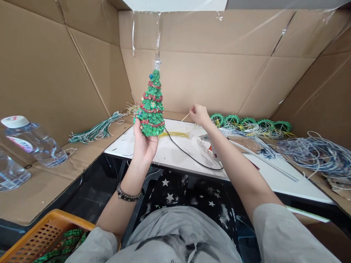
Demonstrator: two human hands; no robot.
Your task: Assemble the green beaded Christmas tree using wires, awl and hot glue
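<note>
A small green Christmas tree [152, 109] with red garlands and tiny ornaments stands upright in my left hand [145, 144], whose fingers wrap round its base. To the right and farther back, my right hand [199, 114] is closed, with a thin pale stick or wire [185, 117] poking out at its left side. Yellow wires [176, 134] lie on the white table [178, 157] between the two hands. A glue gun [214, 151] rests under my right forearm, partly hidden by it.
Green rings [248, 122] and loose wires lie at the back right, coiled wires [318, 151] at the far right. Green-white wires [97, 129] and bottles [38, 142] are left. A black cable [189, 155] crosses the table. An orange basket [46, 233] stands low left; cardboard walls [205, 80] surround the table.
</note>
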